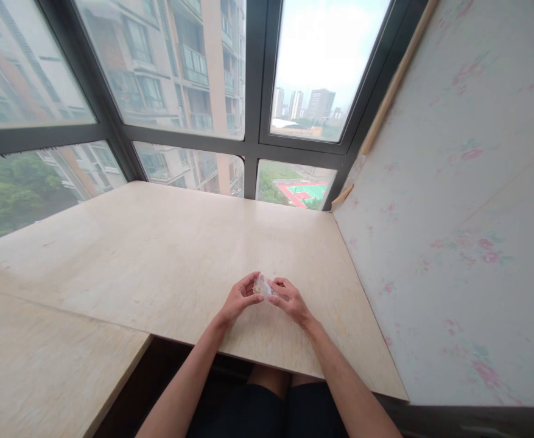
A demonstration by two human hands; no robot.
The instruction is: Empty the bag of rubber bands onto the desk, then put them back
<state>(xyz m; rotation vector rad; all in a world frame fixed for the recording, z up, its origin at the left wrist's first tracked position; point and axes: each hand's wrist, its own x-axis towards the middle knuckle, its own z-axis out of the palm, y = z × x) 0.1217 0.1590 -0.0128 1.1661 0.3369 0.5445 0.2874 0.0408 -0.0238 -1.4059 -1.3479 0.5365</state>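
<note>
Between my two hands is a small clear plastic packet, crinkled and see-through; what it contains, if anything, is too small to make out. My left hand grips its left side, with the thumb below and the fingers curled above. On the right side, my right hand pinches the packet between thumb and fingers. Both hands are just over the cream marble-patterned counter, near its front edge.
Dark window frames rise behind the counter's far edge. A wall with floral paper borders the right side. At lower left lies another stone slab, beside a dark gap under the counter's front. My legs are below it.
</note>
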